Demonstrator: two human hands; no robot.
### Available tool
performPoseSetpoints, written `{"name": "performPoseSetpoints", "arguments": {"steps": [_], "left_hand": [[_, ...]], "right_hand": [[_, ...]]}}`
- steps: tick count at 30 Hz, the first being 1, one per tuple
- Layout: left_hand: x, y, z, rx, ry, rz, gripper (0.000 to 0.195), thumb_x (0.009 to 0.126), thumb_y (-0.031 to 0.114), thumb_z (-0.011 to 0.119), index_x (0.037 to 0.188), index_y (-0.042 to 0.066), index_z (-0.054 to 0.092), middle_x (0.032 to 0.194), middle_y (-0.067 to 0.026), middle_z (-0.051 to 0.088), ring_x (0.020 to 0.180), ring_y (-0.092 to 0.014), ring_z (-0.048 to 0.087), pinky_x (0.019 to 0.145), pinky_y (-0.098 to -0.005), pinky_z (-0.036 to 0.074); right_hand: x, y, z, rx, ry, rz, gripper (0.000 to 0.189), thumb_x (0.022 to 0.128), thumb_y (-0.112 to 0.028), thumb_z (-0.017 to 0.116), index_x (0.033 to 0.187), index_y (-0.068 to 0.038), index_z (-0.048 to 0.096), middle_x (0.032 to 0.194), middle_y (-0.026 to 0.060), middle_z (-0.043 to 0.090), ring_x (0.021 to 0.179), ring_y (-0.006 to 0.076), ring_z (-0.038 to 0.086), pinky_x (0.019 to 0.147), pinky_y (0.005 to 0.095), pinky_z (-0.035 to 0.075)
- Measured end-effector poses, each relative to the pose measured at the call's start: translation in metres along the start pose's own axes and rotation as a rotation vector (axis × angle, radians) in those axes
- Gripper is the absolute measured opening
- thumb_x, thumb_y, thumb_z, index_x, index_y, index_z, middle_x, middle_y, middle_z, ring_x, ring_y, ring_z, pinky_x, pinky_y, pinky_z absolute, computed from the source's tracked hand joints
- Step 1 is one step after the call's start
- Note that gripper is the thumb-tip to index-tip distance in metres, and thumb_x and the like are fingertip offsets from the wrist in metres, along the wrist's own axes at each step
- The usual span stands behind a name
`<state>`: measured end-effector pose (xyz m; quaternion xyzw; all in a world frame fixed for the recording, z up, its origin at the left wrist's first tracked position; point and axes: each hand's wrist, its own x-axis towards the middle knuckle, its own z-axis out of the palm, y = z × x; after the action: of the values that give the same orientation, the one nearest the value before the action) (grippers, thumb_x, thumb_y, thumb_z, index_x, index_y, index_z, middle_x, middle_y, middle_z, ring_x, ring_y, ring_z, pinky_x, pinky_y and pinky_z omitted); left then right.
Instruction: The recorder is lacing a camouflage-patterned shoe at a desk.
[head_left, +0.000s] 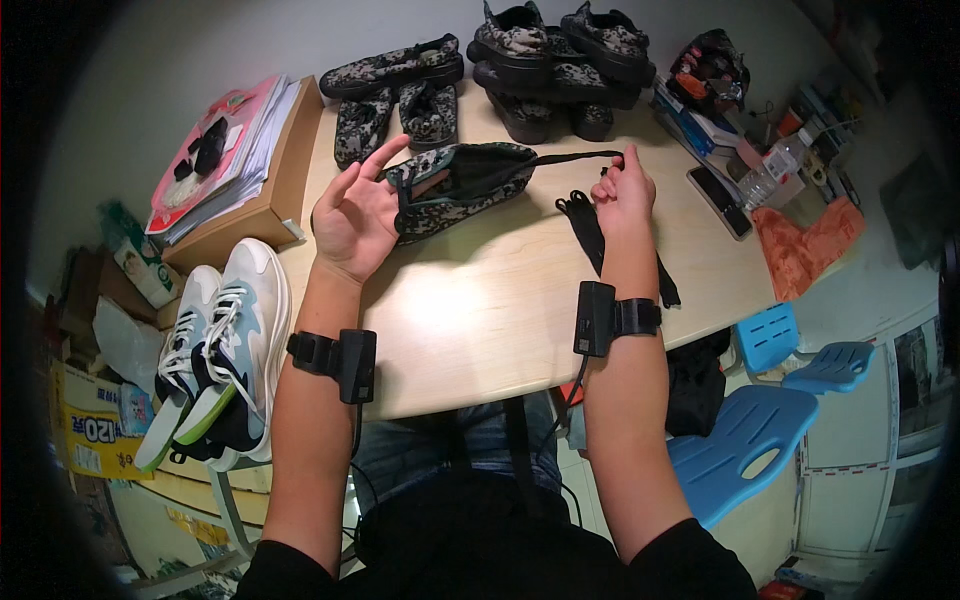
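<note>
A camouflage fabric shoe (469, 187) lies tilted over the table, its opening towards me. My left hand (361, 210) is at its left end, palm up, thumb and forefinger spread; some fingers reach inside the shoe and are partly hidden. My right hand (624, 191) pinches the end of a black shoelace (574, 157), stretched taut from the shoe's right end. A bundle of black shoelaces (585, 225) lies on the table beside and partly behind my right forearm. Each wrist wears a black strapped device.
More camouflage shoes (551, 75) stand stacked at the back. At left are a cardboard box (289, 165) with papers and white-and-blue sneakers (251, 322). At right lie a smartphone (718, 202), a plastic bottle (776, 169) and an orange cloth (806, 244). Blue chairs (750, 450) stand beyond the table edge.
</note>
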<state>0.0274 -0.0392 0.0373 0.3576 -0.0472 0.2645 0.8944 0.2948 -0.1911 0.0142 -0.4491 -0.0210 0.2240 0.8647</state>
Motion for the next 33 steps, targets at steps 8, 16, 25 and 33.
{"name": "performPoseSetpoints", "arguments": {"steps": [8,16,25,33], "left_hand": [[0.003,-0.001,0.004,0.005,-0.01,-0.018,0.058,0.09,0.03,0.043,0.137,-0.002,0.03,0.127,-0.0275,0.047,0.121,-0.041,0.045,0.101,-0.0481,0.039],[0.002,-0.001,0.004,0.083,0.042,-0.036,0.055,0.091,0.027,0.044,0.135,-0.004,0.036,0.122,-0.0206,0.052,0.111,-0.03,0.053,0.096,-0.0379,0.042],[0.003,-0.007,0.01,0.425,0.286,-0.05,0.029,0.086,-0.003,0.051,0.114,0.002,0.058,0.09,0.0019,0.06,0.072,0.0,0.05,0.065,-0.0169,0.043],[0.005,-0.013,-0.003,0.523,0.221,-0.019,0.026,0.085,0.012,0.066,0.108,0.001,0.06,0.103,-0.0035,0.059,0.091,-0.009,0.056,0.081,-0.023,0.045]], "right_hand": [[0.011,0.008,-0.002,-0.538,0.226,-0.478,0.023,0.088,-0.028,0.06,0.091,-0.006,0.055,0.074,0.0043,0.051,0.067,0.0165,0.049,0.062,0.0313,0.043],[-0.104,0.036,0.075,-0.589,-0.654,-0.515,0.011,0.084,-0.008,0.061,0.092,-0.002,0.064,0.086,0.0069,0.065,0.072,0.0129,0.06,0.068,0.0255,0.048],[-0.112,0.055,0.078,-0.702,-0.725,-0.548,0.013,0.084,-0.006,0.059,0.094,0.001,0.064,0.075,0.0078,0.067,0.067,0.012,0.063,0.063,0.0253,0.049],[-0.109,0.057,0.076,-0.62,-0.75,-0.429,0.014,0.086,-0.006,0.058,0.095,0.002,0.065,0.075,0.0077,0.067,0.067,0.0108,0.062,0.062,0.0231,0.048]]}}
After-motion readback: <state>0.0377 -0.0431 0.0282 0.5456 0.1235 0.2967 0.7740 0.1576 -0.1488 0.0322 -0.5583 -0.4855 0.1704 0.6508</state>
